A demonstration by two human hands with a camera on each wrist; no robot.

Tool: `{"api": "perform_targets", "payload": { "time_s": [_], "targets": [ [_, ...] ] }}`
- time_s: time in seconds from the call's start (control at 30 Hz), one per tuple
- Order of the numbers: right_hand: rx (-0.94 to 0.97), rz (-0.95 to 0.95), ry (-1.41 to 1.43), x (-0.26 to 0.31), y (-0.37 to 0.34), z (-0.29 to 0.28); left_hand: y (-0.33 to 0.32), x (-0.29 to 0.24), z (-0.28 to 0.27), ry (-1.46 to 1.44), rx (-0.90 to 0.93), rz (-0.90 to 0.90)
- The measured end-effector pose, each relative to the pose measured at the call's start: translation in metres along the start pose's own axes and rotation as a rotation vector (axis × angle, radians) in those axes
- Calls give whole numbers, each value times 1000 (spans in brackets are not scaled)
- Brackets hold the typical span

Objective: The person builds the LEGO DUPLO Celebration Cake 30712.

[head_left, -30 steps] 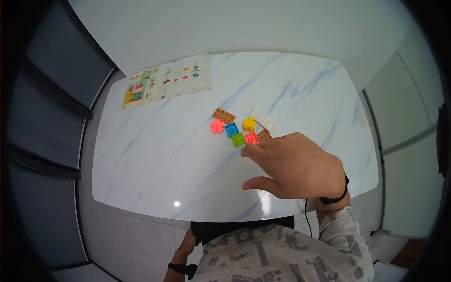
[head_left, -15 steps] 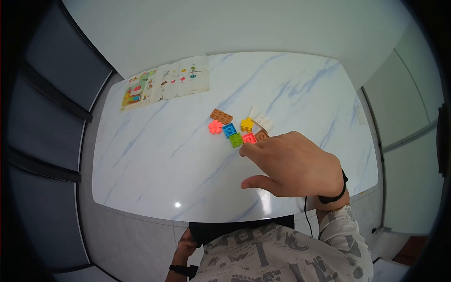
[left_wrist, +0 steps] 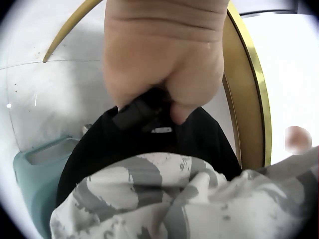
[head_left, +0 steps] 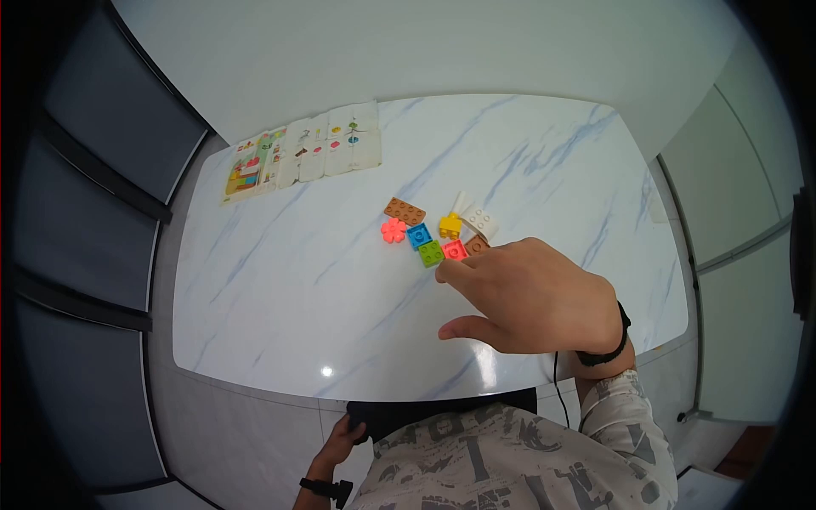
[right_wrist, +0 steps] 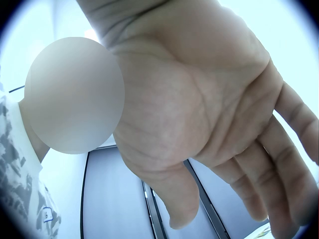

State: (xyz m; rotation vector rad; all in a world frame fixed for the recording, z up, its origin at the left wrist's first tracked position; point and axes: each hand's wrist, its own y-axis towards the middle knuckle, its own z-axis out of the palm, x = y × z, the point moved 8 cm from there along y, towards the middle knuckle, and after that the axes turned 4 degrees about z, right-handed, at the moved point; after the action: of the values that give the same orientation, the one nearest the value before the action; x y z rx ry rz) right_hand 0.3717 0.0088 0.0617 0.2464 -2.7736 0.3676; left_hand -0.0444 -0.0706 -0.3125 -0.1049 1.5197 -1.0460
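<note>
In the head view, my right hand is held palm down over the table at the near side of a group of toy bricks. Its thumb is spread from the fingers, and the right wrist view shows a bare palm with nothing in it. Beyond the fingers lie a red brick, a green brick, a blue brick and a brown brick. Down by the lap, my left hand grips a black blocky object, mostly hidden against black cloth.
Further back are a yellow brick, white pieces, a brown plate and a pink flower piece. A printed instruction sheet lies at the table's back left. A black cable hangs at the near edge.
My left hand has turned slightly near the lap, showing more of its fingers. The right hand stays in nearly the same place, and the bricks have not moved.
</note>
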Motion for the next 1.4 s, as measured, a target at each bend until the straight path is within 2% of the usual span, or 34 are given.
{"api": "perform_targets", "payload": {
  "time_s": [0.1, 0.2, 0.3, 0.4, 0.5, 0.57, 0.63, 0.7, 0.8, 0.9, 1.0, 1.1, 1.2, 1.3, 1.4],
  "targets": [
    [9, 9, -23, 1, 1, -1, 1, 7, 4, 49, -86, -1],
    [21, 4, -28, 1, 2, 0, 5, 16, -2, 231, -35, 82],
    [21, 5, -7, 1, 4, 0, 3, 13, 3, -14, 13, 0],
    [37, 12, 4, 1, 6, 2, -1, -25, 22, -254, 178, 159],
    [20, 5, 12, 0, 5, 1, -5, -24, 22, 71, 163, 40],
    [36, 15, 9, 0, 5, 1, 0, -24, 23, 372, 259, 86],
    [35, 7, 8, 0, 6, 1, -1, -24, 25, 537, 311, 70],
    [14, -11, 13, 0, 6, 3, -8, -45, 37, 569, 326, -11],
    [16, -17, 12, 0, 6, 4, -7, -53, 38, 775, 339, 102],
    [73, 16, 6, 1, 6, 2, -11, -73, 43, 792, 299, 282],
    [101, 31, 2, 1, 7, 3, -5, -54, 22, 884, 216, 348],
    [69, 9, 29, 0, 7, 5, -13, -63, 20, 894, 152, 484],
    [117, 31, 7, -1, 9, 6, -12, -58, 14, 817, 86, 527],
    [77, 4, 17, 0, 8, 5, -10, -53, 14, 629, 25, 561],
    [59, -6, 14, -1, 8, 3, -4, -26, 1, 546, 87, 420]
  ]
}}
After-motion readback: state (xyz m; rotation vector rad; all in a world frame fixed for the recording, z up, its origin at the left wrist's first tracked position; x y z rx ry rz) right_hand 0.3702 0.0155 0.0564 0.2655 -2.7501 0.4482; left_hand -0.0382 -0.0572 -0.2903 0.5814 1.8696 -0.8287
